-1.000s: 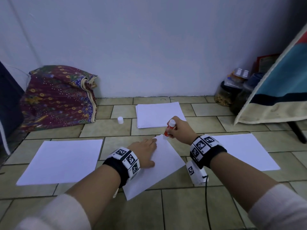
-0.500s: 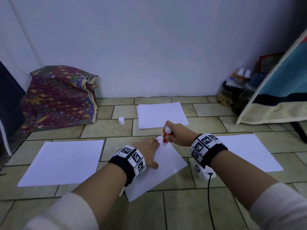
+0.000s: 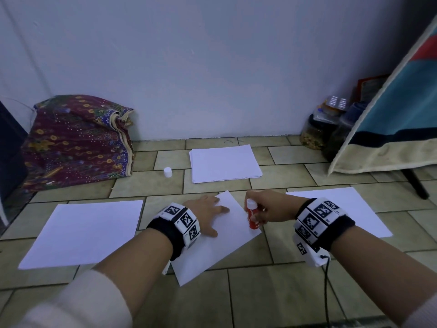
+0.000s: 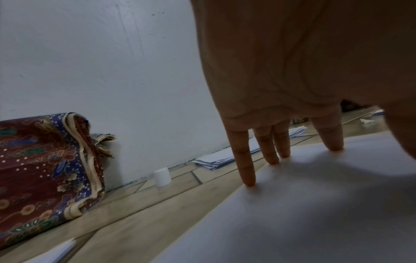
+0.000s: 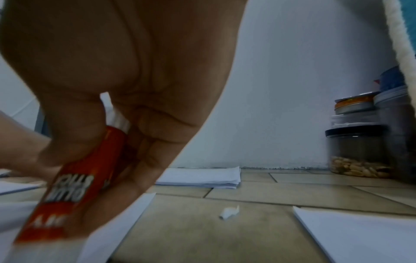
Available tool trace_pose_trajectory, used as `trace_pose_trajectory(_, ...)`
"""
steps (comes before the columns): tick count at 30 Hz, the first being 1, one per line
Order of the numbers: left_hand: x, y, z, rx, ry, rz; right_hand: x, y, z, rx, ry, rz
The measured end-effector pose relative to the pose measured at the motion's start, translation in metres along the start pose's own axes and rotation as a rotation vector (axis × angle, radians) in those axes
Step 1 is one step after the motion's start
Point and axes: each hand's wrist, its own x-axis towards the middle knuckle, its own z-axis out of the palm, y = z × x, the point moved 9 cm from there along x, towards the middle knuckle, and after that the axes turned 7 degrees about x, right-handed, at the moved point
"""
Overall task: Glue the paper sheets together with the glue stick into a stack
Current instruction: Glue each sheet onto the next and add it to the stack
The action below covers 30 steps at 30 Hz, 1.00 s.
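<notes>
head view: left hand (image 3: 208, 215) flat, fingers spread, pins sheet (image 3: 227, 245); right hand (image 3: 272, 209) pinches glue stick (image 3: 251, 215), so run even strokes along the edge.

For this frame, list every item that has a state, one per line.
Red glue stick: uncapped, upright, tip on the sheet's right edge.
Small white cap: off, standing on the tiled floor.
Middle white paper sheet: flat, skewed, pinned.
Left hand: fingers straight, pressing the sheet.
Right hand: grips the glue stick.
White paper stack: untouched by the wall.
</notes>
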Motion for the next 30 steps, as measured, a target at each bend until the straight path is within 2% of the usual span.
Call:
trace_pose_trajectory(3,-0.001,-0.003,0.001,0.025,-0.006,-0.034,0.002,0.008,-0.017,0.049,0.038,0.049)
trace_pose_trajectory(7,-0.006,-0.010,-0.004,0.081,0.081,-0.144,0.005,0.017,-0.054,0.265,0.294,0.040)
trace_pose_trajectory(10,-0.007,-0.005,-0.006,0.062,0.160,-0.089,0.010,0.018,-0.057,0.360,0.372,0.054)
trace_pose_trajectory(13,-0.007,0.000,0.002,-0.019,0.081,-0.010,0.018,0.013,-0.056,0.380,0.422,0.054)
trace_pose_trajectory(17,-0.011,-0.010,0.000,0.037,0.033,-0.070,0.028,0.009,-0.057,0.400,0.504,0.051)
trace_pose_trajectory(20,-0.012,-0.019,-0.003,0.041,0.076,-0.151,0.039,0.002,-0.056,0.387,0.536,0.070)
trace_pose_trajectory(23,-0.008,-0.024,0.000,-0.050,0.105,-0.200,0.052,-0.007,-0.053,0.361,0.543,0.089)
trace_pose_trajectory(27,-0.007,-0.026,0.001,-0.120,0.103,-0.215,0.070,-0.025,-0.041,0.353,0.506,0.079)
trace_pose_trajectory(30,-0.006,-0.029,0.002,-0.113,0.101,-0.226,0.083,-0.039,-0.028,0.226,0.418,0.071)
